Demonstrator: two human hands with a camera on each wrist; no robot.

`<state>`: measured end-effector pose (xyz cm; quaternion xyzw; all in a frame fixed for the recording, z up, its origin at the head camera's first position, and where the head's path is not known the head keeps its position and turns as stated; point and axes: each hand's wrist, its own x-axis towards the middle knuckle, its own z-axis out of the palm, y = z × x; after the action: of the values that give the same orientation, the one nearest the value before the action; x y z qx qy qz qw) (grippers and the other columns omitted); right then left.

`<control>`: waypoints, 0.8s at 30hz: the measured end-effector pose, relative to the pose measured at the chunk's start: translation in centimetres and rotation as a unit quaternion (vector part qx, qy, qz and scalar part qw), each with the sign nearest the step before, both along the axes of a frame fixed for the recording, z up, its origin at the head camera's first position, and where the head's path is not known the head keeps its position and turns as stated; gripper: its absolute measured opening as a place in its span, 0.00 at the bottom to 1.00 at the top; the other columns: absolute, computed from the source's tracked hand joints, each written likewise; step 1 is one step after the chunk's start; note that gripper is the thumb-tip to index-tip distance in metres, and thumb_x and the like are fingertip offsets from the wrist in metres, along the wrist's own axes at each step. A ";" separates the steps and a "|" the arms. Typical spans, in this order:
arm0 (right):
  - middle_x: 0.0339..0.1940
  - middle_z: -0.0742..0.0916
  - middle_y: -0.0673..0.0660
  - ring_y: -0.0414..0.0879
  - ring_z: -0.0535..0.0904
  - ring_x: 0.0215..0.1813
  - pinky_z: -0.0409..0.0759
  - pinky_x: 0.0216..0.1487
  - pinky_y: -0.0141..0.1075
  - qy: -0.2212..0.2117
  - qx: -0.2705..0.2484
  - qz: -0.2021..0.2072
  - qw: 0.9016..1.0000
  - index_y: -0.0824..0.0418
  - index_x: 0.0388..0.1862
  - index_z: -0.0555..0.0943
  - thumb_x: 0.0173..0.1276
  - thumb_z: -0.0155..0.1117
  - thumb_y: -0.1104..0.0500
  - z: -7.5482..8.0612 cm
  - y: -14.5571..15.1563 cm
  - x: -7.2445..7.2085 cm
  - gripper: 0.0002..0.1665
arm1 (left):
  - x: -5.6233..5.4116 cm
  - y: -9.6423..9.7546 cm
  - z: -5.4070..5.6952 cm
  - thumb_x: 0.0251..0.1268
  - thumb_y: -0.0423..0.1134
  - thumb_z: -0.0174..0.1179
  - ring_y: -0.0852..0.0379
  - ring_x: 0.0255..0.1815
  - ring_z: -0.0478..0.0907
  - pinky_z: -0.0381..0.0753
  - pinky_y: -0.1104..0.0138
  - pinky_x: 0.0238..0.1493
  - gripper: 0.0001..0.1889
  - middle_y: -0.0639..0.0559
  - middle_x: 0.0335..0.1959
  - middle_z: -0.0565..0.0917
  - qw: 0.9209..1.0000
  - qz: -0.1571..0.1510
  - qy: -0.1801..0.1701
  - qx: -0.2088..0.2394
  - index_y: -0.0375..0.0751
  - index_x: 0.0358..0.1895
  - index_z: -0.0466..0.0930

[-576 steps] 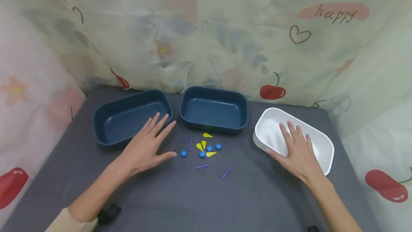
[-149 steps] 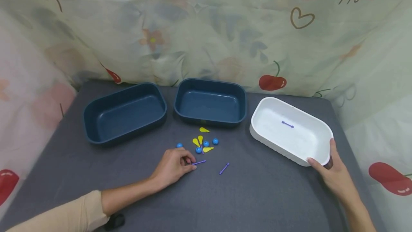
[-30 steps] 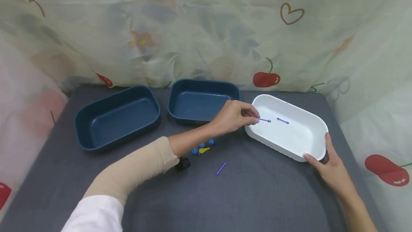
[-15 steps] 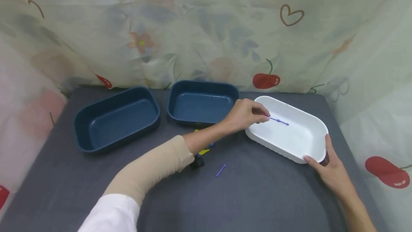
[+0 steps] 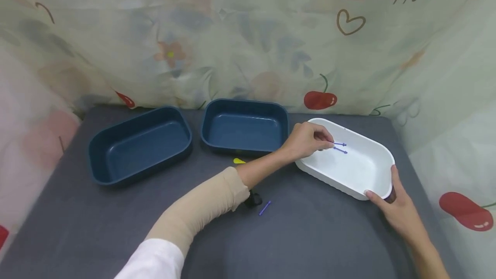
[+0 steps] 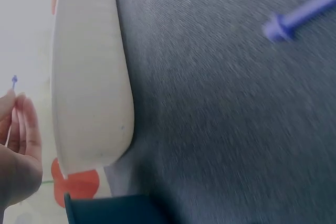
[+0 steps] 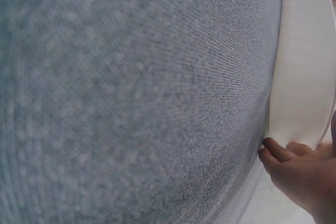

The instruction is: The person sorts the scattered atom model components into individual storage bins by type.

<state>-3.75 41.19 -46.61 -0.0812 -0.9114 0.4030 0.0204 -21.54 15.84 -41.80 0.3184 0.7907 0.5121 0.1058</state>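
Note:
My left hand (image 5: 308, 140) pinches a small purple rod with knobbed ends (image 5: 341, 144) over the white tray (image 5: 368, 169). Below its tip, a second purple rod (image 5: 340, 150) lies on the tray's floor. In the left wrist view the held rod (image 6: 14, 80) sticks up from between thumb and fingertips. My right hand (image 5: 399, 206) grips the tray's near right corner, thumb on the rim. The right wrist view shows its fingers (image 7: 281, 153) against the tray's outer wall (image 7: 304, 61).
Another purple rod (image 5: 265, 208) lies on the grey cloth. A yellow drop-shaped piece (image 5: 238, 161) shows beside my left forearm, which hides the small pieces behind it. Two dark blue trays stand at the back, one left (image 5: 97, 158) and one in the middle (image 5: 244, 149).
Since five seconds ago, my left hand has lifted a purple rod off the cloth and carried it right. Over the last second it has moved further in over the white tray. My right hand keeps its grip.

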 end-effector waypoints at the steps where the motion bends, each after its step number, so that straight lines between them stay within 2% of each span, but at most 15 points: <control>1: 0.81 0.45 0.66 0.64 0.45 0.78 0.46 0.53 0.06 0.000 0.002 -0.004 1.000 0.46 0.81 0.30 0.70 0.67 0.52 0.0 0.0 0.0 0.62 | 0.0 0.3 -0.1 0.61 0.39 0.71 0.68 0.24 0.78 0.73 0.75 0.27 0.03 0.63 0.24 0.83 1.000 0.001 -0.002 -0.003 0.46 0.37 0.89; 10: 0.81 0.43 0.63 0.63 0.43 0.79 0.45 0.55 0.08 -0.017 0.007 -0.012 1.000 0.47 0.81 0.29 0.69 0.68 0.50 -0.2 -0.1 0.0 0.63 | 0.0 1.9 -0.5 0.60 0.37 0.71 0.69 0.21 0.79 0.76 0.76 0.25 0.04 0.61 0.23 0.84 0.998 0.026 -0.043 -0.030 0.45 0.37 0.89; 17: 0.81 0.44 0.64 0.62 0.43 0.79 0.44 0.54 0.07 -0.008 0.009 -0.014 1.000 0.46 0.81 0.30 0.69 0.68 0.50 -0.2 -0.2 -0.2 0.62 | -0.6 3.0 -0.5 0.60 0.37 0.71 0.69 0.21 0.77 0.72 0.78 0.24 0.03 0.61 0.22 0.84 0.997 0.037 -0.032 -0.060 0.44 0.36 0.90; 24: 0.81 0.44 0.64 0.62 0.42 0.79 0.43 0.55 0.09 -0.016 0.018 -0.014 1.000 0.47 0.81 0.30 0.69 0.68 0.50 -0.1 -0.2 -0.1 0.62 | -0.5 4.4 -0.8 0.60 0.40 0.72 0.70 0.23 0.75 0.72 0.79 0.25 0.03 0.65 0.23 0.83 0.993 0.050 -0.053 -0.096 0.50 0.36 0.91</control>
<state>-3.86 40.98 -46.74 -0.1002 -0.9176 0.3844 0.0126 -22.01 20.26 -42.58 0.2389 0.8446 0.4544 0.1520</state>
